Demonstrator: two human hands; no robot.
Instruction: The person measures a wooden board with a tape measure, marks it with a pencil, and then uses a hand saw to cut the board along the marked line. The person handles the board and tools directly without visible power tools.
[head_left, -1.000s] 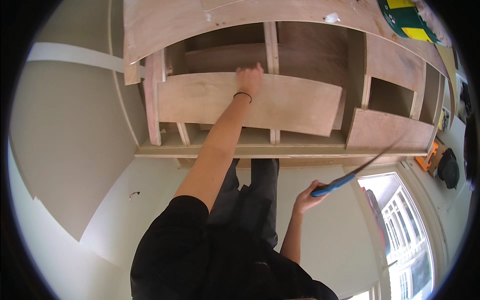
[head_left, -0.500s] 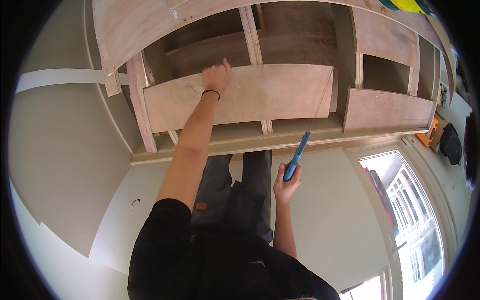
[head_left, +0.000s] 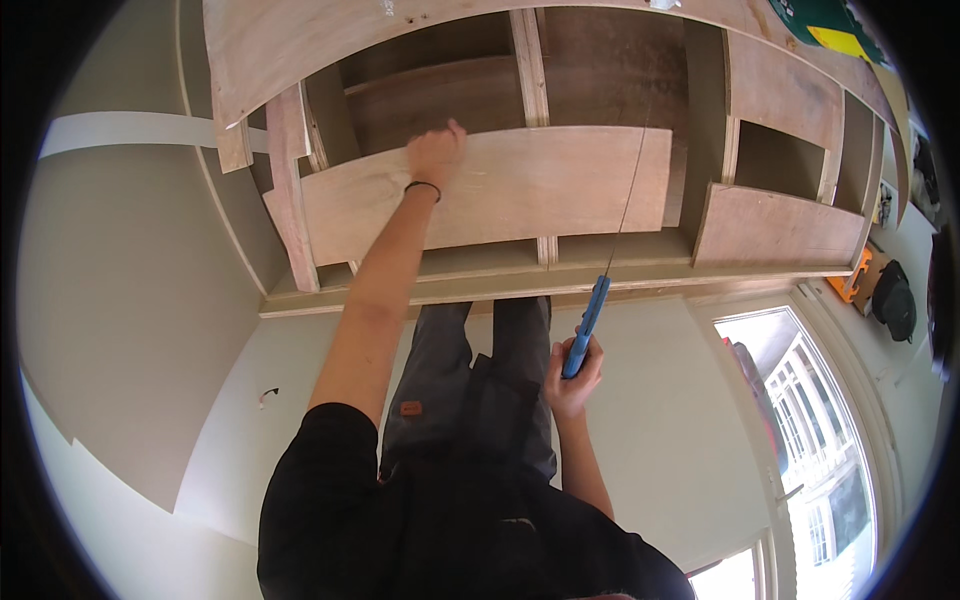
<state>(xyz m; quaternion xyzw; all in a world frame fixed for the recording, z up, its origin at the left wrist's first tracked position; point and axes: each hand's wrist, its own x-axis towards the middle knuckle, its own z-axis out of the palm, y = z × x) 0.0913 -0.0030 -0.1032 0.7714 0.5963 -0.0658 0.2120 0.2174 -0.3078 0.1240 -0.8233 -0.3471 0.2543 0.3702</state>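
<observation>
My left hand is closed over the top edge of a long plywood panel, its fingers partly hidden. In my right hand, below the panel's right end, is a handsaw with a blue handle. Seen nearly edge-on, its thin blade runs up across the panel a little in from the right end. I cannot tell how deep the blade sits in the wood. The panel lies across a wooden frame, its left end reaching past a pinkish upright.
A curved plywood top spans the frame, with a vertical stud behind the panel. Shorter plywood pieces, including a lower right one, cover the right bays. A window and a dark cap are at the right.
The panel has shifted left against the frame, with my left hand still on it. My right hand and the saw have moved slightly down and left. The whole view has shifted a little.
</observation>
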